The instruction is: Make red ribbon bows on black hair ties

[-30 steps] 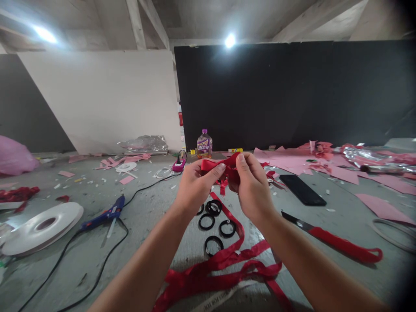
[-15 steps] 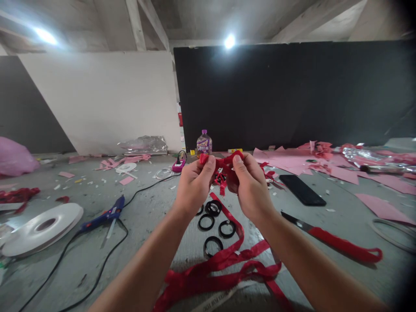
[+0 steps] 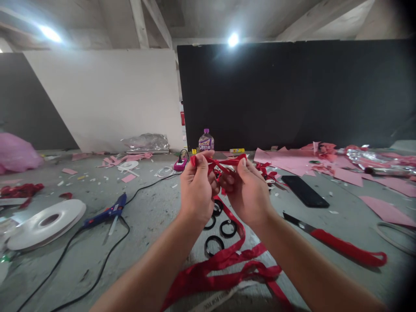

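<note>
A red ribbon (image 3: 224,162) is stretched between my two hands above the middle of the table, its strands crossing between them. My left hand (image 3: 199,186) pinches one side between thumb and fingers. On the other side, my right hand (image 3: 248,188) grips it the same way, its curled fingertips close to the left ones. Several black rings (image 3: 228,229) lie below the hands, partly hidden by them. Nearer to me, a longer length of red ribbon (image 3: 221,260) lies in loose folds. More red ribbon pieces (image 3: 268,172) lie behind my right hand.
At right lie a red-handled knife (image 3: 347,247), a black phone (image 3: 304,191) and pink paper scraps (image 3: 383,210). A blue glue gun (image 3: 107,213) with a cord and a white ribbon spool (image 3: 47,223) lie at left. A purple-capped bottle (image 3: 206,141) stands at the back.
My hands have pulled slightly apart at the thumbs, drawing the ribbon into a taut, crossed shape. The fingers below have come closer together. The view has shifted slightly.
</note>
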### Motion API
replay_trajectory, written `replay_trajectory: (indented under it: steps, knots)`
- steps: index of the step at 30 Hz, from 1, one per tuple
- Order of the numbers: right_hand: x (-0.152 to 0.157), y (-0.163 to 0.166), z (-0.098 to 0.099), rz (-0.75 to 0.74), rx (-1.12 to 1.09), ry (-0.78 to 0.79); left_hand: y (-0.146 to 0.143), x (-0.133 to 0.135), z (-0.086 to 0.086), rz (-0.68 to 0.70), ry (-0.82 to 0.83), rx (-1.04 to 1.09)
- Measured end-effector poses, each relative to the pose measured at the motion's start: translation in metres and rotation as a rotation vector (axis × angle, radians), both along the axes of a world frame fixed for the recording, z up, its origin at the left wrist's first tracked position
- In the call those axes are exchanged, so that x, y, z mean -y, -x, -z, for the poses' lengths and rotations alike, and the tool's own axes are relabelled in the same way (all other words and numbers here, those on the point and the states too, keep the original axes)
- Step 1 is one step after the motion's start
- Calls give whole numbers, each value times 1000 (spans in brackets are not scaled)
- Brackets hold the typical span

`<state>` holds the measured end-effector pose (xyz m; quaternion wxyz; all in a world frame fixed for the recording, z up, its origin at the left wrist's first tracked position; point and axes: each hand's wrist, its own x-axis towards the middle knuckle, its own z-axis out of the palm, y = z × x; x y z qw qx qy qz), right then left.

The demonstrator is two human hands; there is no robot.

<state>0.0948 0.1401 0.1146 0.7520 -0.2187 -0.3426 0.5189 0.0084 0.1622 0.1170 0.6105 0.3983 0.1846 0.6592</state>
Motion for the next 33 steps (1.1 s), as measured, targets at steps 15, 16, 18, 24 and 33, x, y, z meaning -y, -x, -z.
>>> replay_trajectory:
  steps: [15,16,18,24,33]
  knots:
    - [-3,-19,-8,-277,87,163,22,-10,-9,172,-202,-274]
    - [-4,-19,-7,-254,117,145,22,-11,-8,162,-228,-305]
    - [-6,-18,-5,-208,162,107,22,-12,-5,144,-291,-364]
    - [-8,-17,-6,-94,181,50,19,-13,0,118,-423,-402]
    - [-8,-19,-7,54,197,35,20,-11,0,40,-469,-527]
